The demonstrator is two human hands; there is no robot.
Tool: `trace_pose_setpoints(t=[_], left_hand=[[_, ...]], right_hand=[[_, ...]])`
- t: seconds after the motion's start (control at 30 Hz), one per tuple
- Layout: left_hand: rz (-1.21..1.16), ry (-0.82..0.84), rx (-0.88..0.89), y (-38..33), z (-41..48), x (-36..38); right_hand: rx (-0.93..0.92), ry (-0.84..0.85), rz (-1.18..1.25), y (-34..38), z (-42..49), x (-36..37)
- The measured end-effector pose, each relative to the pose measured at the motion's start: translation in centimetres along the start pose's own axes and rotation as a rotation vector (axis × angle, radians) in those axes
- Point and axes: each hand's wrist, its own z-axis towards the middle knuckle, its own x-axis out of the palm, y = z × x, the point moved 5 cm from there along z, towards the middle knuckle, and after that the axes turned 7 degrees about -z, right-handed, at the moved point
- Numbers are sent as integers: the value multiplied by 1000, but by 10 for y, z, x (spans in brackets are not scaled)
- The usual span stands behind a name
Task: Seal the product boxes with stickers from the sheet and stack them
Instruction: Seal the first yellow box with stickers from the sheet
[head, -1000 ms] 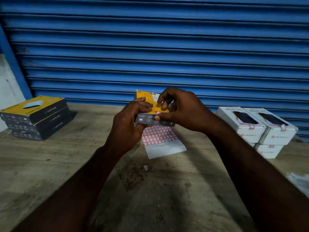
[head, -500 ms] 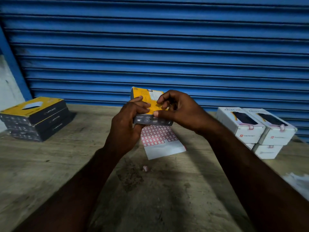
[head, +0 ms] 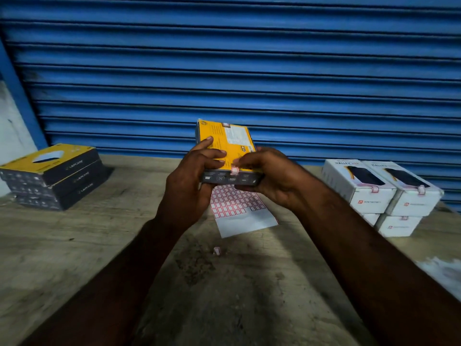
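**Item.** One flat box [head: 217, 132], yellow face up and dark side wall towards the person. It is held in the air over the sheet [head: 237, 208], near the middle of the tabletop [head: 74, 245], and touches neither.

**Hands.** The left hand [head: 192, 176] grips the near left corner, with fingers laid across the yellow face (thumb not visible). The right hand [head: 269, 176] holds the near right end, with fingers curled over the top edge and the rest beneath. Both are closed round the box; neither is free.

**Seal.** A sticker [head: 234, 169] is folded over the near edge between the two hands, part on the yellow face and part on the dark wall. A pale tab shows at the far edge (too small to confirm as a second seal).

**Handling, as judged.**
- The box looks like a printed card carton: light, and stiff along its edges and corners. The broad faces would probably give under a hard squeeze.
- The print looks smooth, so a loose grip may slip.
- The best hold is at the corners and short ends, as now, which leaves the sealed edge clear.
- The sticker is thin paper. It wants a firm press on both sides of the fold, and a dragging finger could lift or crease it.
- For stacking, the box should go down flat, face up.

**Surroundings.**
- A stack [head: 62, 176] of like boxes sits at the left, three high as far as can be seen.
- White boxes [head: 374, 188] sit at the right in two tiers, with tabs on the front edges.
- A loose sticker [head: 217, 250] lies on the tabletop nearer the person than the sheet.
- A blue shutter [head: 224, 58] stands behind.
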Motion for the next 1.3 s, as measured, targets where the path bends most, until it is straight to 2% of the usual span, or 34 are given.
trace_pose_setpoints(t=[0.17, 0.3, 0.4, 0.53, 0.63, 0.87, 0.97, 1.17, 1.3], left_hand=[[-52, -30, -62, 6, 0, -4], [-84, 7, -83, 5, 0, -1], [-156, 43, -204, 11, -1, 6], [-313, -37, -357, 15, -5, 10], [-235, -108, -361, 14, -5, 6], [-293, -4, -415, 17, -4, 6], [-391, 14, -464, 14, -3, 6], [-574, -157, -572, 10, 0, 5], [-666, -239, -713, 20, -3, 8]], right_hand=[[-92, 56, -26, 2, -4, 6], [-70, -27, 29, -1, 1, 6], [-40, -143, 55, -6, 6, 1], [-70, -147, 57, -6, 4, 3], [-95, -81, 50, -2, 0, 8], [-174, 53, -112, 2, -6, 7], [-222, 43, -198, 1, -6, -1], [-268, 22, -383, 0, -6, -1], [-342, -10, -483, 3, -8, 3]])
